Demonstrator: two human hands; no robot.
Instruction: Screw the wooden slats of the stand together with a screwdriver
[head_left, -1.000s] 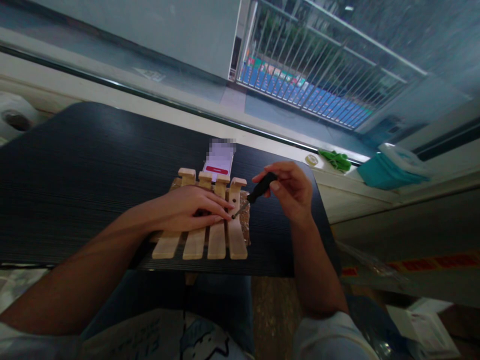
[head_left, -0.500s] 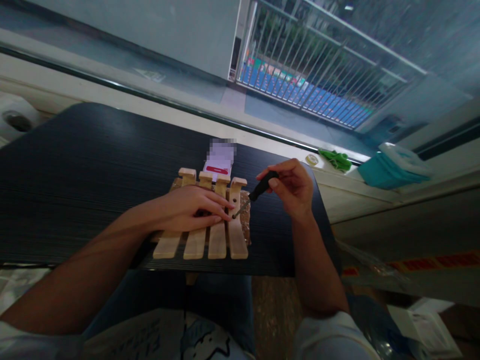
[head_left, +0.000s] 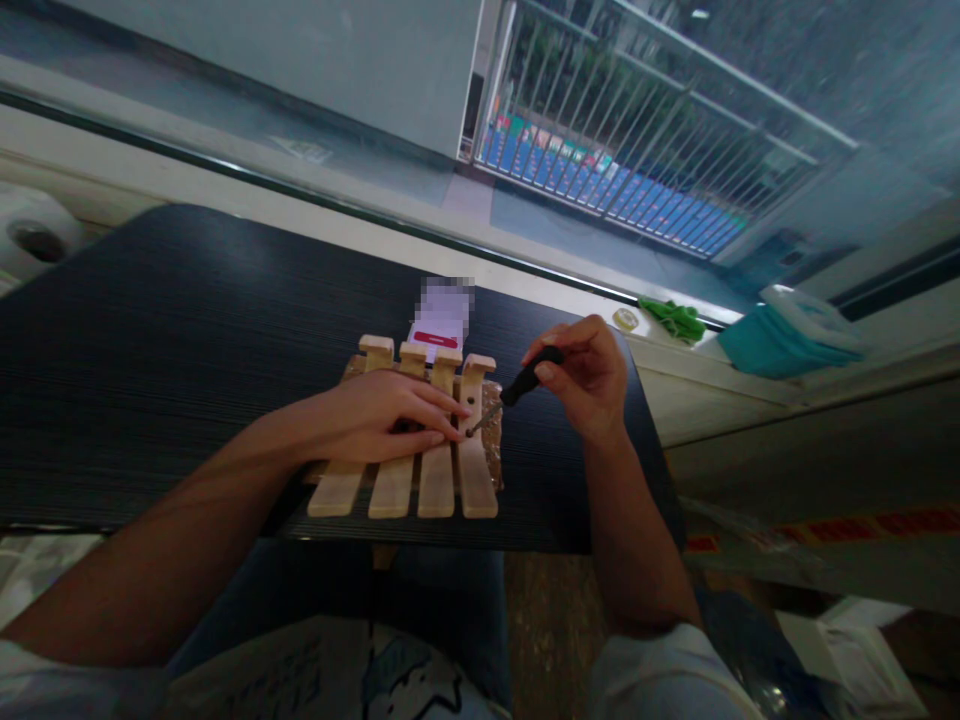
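Observation:
My left hand (head_left: 390, 415) lies across a wooden rack (head_left: 394, 490) made of several pale slats with curled far ends. Its fingers are stretched out, and the fingertips rest against the rightmost slat (head_left: 477, 470). In my right hand (head_left: 589, 375) is a screwdriver (head_left: 529, 378) with a black handle, gripped between thumb and fingers. The shaft slants down to the left, its tip at a dark spot on that slat, close to my left fingertips. Whether a screw head sits under the tip is too small to tell. A dark hole (head_left: 471, 400) shows farther up the slat.
Brown wrapped material (head_left: 492, 440) lies beneath the rack on the black table (head_left: 187, 330). A phone (head_left: 441, 325) lies just beyond. On the sill are a tape roll (head_left: 625, 319), a green cloth (head_left: 675, 320) and a teal bin (head_left: 780, 335). A white roll (head_left: 34, 235) stands far left.
The fingers of my right hand have shifted slightly around the screwdriver handle. The tip stays at the same spot, and my left hand and the rack keep their places.

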